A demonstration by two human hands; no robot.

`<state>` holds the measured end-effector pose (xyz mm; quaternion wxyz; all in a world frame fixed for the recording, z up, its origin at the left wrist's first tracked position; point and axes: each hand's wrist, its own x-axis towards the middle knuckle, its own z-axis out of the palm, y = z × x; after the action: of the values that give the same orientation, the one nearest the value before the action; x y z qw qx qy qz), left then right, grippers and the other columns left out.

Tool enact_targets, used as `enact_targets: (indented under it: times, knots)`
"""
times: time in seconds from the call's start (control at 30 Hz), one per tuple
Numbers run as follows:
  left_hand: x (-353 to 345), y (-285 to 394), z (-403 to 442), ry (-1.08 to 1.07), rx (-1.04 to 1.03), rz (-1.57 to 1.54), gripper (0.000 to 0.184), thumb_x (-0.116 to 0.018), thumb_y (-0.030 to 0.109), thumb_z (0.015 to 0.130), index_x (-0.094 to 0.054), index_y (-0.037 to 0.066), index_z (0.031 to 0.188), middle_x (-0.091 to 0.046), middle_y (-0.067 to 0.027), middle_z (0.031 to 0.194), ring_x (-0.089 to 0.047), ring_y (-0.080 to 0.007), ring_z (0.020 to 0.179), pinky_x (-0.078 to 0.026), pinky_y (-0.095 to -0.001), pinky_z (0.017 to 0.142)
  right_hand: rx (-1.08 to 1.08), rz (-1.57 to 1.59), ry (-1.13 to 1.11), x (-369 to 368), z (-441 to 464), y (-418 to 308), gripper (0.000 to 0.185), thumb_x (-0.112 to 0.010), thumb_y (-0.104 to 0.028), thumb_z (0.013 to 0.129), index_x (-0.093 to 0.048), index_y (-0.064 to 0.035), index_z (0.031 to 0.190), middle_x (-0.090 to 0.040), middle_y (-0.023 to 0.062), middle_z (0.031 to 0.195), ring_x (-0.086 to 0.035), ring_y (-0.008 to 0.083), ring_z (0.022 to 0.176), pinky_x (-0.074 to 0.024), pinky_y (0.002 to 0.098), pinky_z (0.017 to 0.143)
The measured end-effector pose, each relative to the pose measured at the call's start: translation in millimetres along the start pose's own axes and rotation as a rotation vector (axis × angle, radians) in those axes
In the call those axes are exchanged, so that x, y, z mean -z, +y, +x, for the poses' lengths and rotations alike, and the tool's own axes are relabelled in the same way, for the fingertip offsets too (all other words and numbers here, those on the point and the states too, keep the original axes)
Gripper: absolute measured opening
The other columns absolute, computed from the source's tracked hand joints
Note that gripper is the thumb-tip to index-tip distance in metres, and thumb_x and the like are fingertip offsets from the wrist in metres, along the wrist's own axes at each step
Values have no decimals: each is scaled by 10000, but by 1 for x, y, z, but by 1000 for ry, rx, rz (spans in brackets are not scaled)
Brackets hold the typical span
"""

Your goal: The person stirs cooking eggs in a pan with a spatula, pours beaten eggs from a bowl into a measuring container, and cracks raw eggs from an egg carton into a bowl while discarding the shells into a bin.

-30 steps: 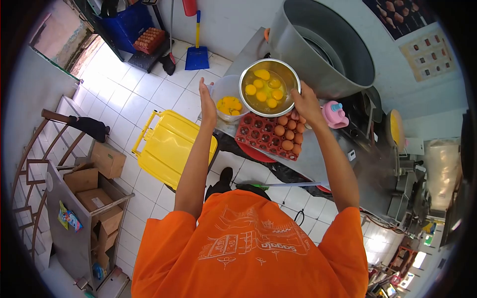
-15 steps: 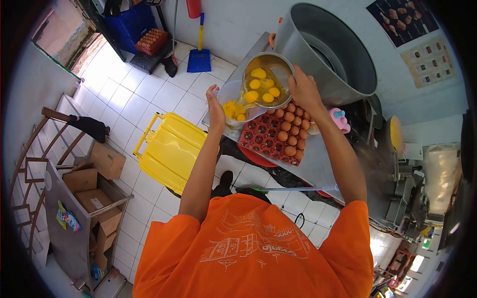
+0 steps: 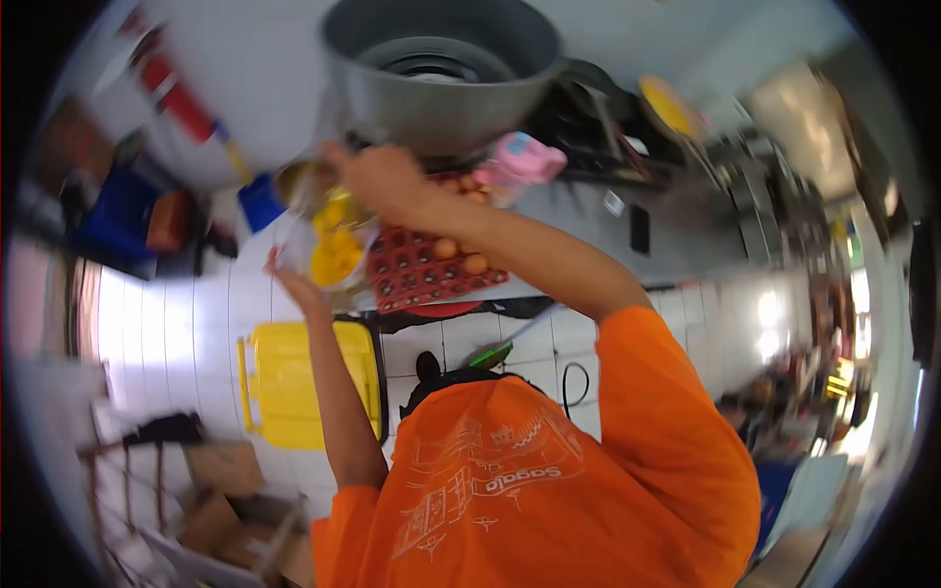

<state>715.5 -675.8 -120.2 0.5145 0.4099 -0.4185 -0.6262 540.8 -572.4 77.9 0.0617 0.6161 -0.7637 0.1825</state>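
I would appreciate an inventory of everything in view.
Pot: 1, grey, top centre
Counter: 1, grey, below pot
Container: 1, translucent, counter
Yolks: several, yellow, in container
Bowl: 1, metallic, at container
Tray: 1, red, beside container
Eggs: several, brown, in tray
Jug: 1, pink, behind tray
Bin: 1, yellow, floor
Dustpan: 1, blue, by wall
Broom head: 1, green, floor
Boxes: several, brown, lower left
Clutter: uncountable, mixed, right side
Shirt: 1, orange, worn
Left hand: 1, bare, beside container
Right hand: 1, bare, at bowl

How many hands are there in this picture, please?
2. The left hand is beside the clear container of yolks; the right hand holds the blurred metal bowl. No other hand shows.
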Motion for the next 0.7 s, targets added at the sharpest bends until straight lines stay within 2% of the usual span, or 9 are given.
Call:
enact_targets:
  times: [0.03, 0.1, 0.2, 0.4, 0.5, 0.53, 0.57, 0.6, 0.7]
  knots:
    - [-1, 2, -2, -15, -5, 43, 638, -221, 635, 1019, -452, 172, 1392, -423, -139, 1456, -405, -301, 1340, -260, -428, 1158, -7, 1, -25, 7, -4, -9, 441, -535, -297, 946, -484, -107, 1341, -690, 171, 730, -701, 352, 667, -546, 482, 573]
    - [-5, 10, -5, -58, 34, -7, 720, -154, 686, 999, -433, 170, 1416, -351, -165, 1524, -324, -316, 1411, -192, -437, 1194, 93, -47, 42, -9, -9, -9, 513, -546, -221, 912, -458, -163, 1414, -686, 155, 734, -689, 321, 639, -529, 434, 545]
    - [-15, 27, -20, -15, 39, 73, 702, -125, 660, 1012, -447, 169, 1397, -351, -138, 1502, -314, -300, 1401, -214, -424, 1187, 135, 1, 54, -25, -22, -17, 541, -532, -187, 907, -436, -214, 1439, -670, 150, 713, -683, 314, 635, -524, 431, 537]
    - [-16, 28, -23, 10, 117, 71, 801, -165, 715, 979, -275, 147, 1533, -213, -148, 1598, -212, -312, 1478, -163, -431, 1213, 172, 32, 133, -43, -49, -16, 603, -489, -132, 926, -387, -372, 1471, -623, 149, 718, -676, 307, 655, -530, 412, 545]
    - [-12, 18, -14, -12, 129, -60, 833, -213, 730, 969, -274, 114, 1526, -292, -149, 1568, -286, -308, 1448, -223, -451, 1196, 163, -6, 92, -46, -58, -12, 671, -491, -140, 930, -310, -433, 1506, -634, 177, 820, -685, 305, 717, -544, 409, 583]
    - [8, -20, 18, 20, 209, -83, 815, -244, 717, 975, -323, 96, 1497, -355, -153, 1531, -330, -306, 1422, -264, -462, 1176, 163, -22, 65, -49, -62, -11, 700, -491, -141, 930, -271, -453, 1517, -635, 181, 852, -685, 309, 739, -548, 413, 600]
    - [5, -20, 17, 27, 155, -120, 756, -243, 672, 1001, -385, 84, 1456, -384, -152, 1506, -348, -300, 1405, -284, -464, 1162, 178, -26, 37, -53, -63, -10, 731, -492, -142, 930, -233, -472, 1528, -636, 185, 884, -685, 313, 761, -552, 416, 617]
    - [19, -44, 37, -15, 109, -155, 704, -243, 630, 1023, -404, 86, 1440, -382, -140, 1506, -338, -293, 1407, -261, -451, 1170, 171, -29, 9, -55, -61, -9, 743, -496, -136, 928, -224, -479, 1530, -637, 183, 885, -685, 317, 760, -553, 428, 622]
    - [-5, -7, 0, 91, 16, -54, 730, -185, 634, 1028, -408, 71, 1436, -410, -152, 1475, -355, -285, 1370, -218, -422, 1178, 131, 15, 67, -49, -60, -17, 750, -524, -113, 910, -263, -453, 1526, -637, 191, 869, -686, 323, 743, -558, 427, 611]
